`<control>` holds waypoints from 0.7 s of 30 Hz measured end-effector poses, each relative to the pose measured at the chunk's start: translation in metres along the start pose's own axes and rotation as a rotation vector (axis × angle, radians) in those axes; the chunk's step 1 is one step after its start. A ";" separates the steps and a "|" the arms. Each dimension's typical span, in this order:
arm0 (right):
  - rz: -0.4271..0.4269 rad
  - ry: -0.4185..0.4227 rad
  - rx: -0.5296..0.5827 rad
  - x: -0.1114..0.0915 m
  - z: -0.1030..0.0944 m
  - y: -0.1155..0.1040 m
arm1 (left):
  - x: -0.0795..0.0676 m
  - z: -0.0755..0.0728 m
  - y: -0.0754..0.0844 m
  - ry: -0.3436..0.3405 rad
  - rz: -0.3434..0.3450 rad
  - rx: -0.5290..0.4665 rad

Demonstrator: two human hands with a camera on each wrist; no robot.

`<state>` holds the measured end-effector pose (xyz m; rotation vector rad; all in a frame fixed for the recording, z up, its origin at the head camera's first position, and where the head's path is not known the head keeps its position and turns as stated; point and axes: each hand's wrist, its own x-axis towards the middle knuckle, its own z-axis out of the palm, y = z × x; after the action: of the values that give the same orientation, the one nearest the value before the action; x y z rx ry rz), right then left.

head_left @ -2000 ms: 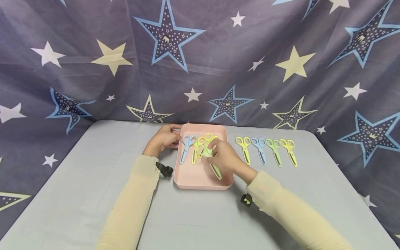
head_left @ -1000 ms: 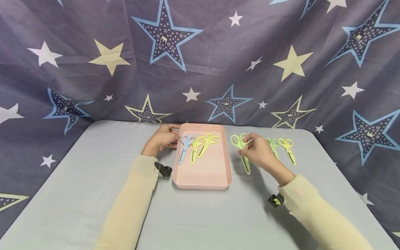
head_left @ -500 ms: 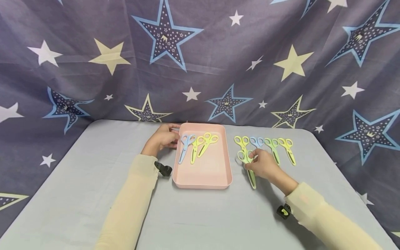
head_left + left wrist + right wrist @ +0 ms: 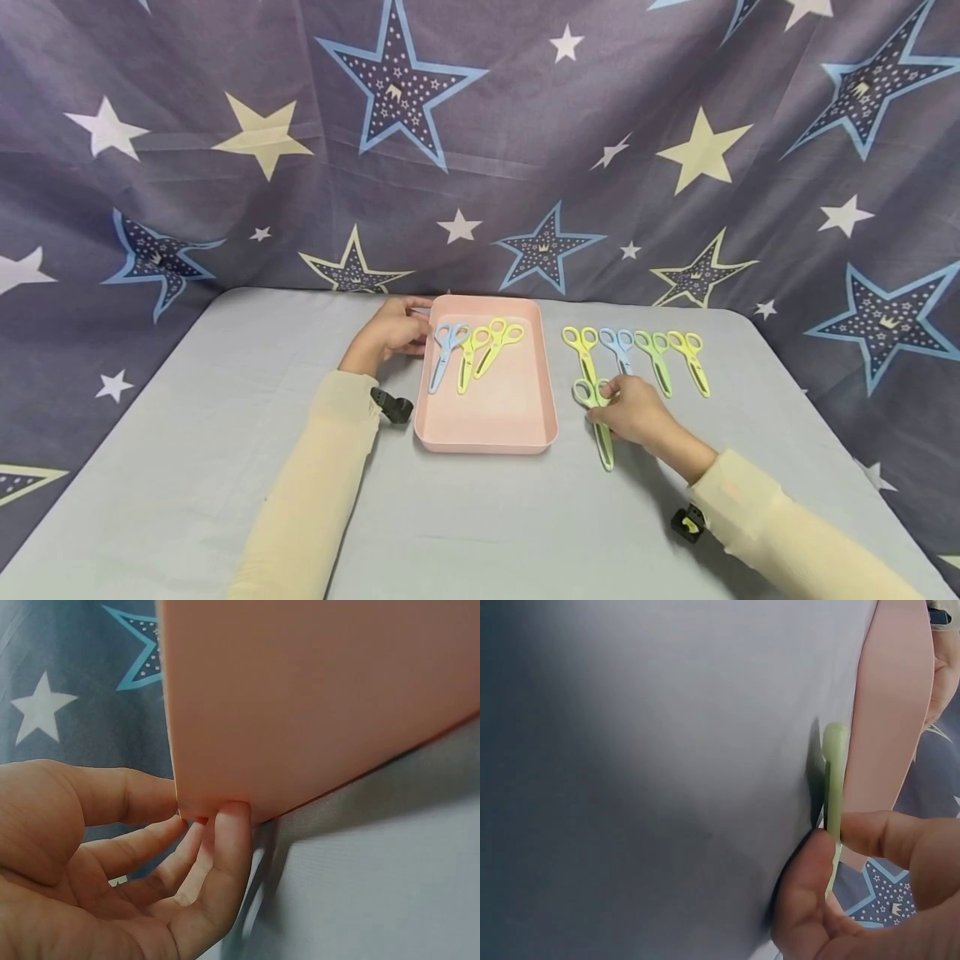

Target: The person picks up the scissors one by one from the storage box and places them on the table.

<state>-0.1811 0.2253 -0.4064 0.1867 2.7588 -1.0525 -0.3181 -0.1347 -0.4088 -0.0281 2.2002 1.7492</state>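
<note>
My right hand pinches pale green scissors between thumb and fingers. They lie low over the table, blades toward me, their handle loops overlapping the tip of the left yellow scissors in the head view. In the right wrist view, the green scissors stand edge-on between thumb and fingertip. My left hand holds the pink tray at its far left side; in the left wrist view, the fingers sit around the tray's corner. Inside the tray are blue scissors and two yellow scissors.
Right of the tray, a row continues with blue scissors, green scissors and yellow scissors. A star-patterned cloth hangs behind the grey table.
My right hand has lifted the green scissors out of the tray, carried them right and lowered them in front of the row. The left hand has stayed at the tray.
</note>
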 end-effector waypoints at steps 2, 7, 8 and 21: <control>-0.002 -0.002 -0.005 -0.001 -0.001 0.000 | 0.000 0.000 0.000 0.005 0.001 0.002; -0.012 -0.005 -0.015 -0.003 -0.002 0.001 | 0.001 0.000 0.000 0.014 0.006 0.001; -0.015 -0.006 -0.017 -0.003 -0.002 0.001 | 0.001 0.000 0.000 0.012 0.006 -0.001; -0.033 -0.014 -0.045 -0.003 -0.002 0.004 | 0.002 0.001 0.000 0.019 0.001 0.026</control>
<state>-0.1779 0.2299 -0.4071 0.1278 2.7792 -0.9953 -0.3193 -0.1336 -0.4096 -0.0375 2.2366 1.7276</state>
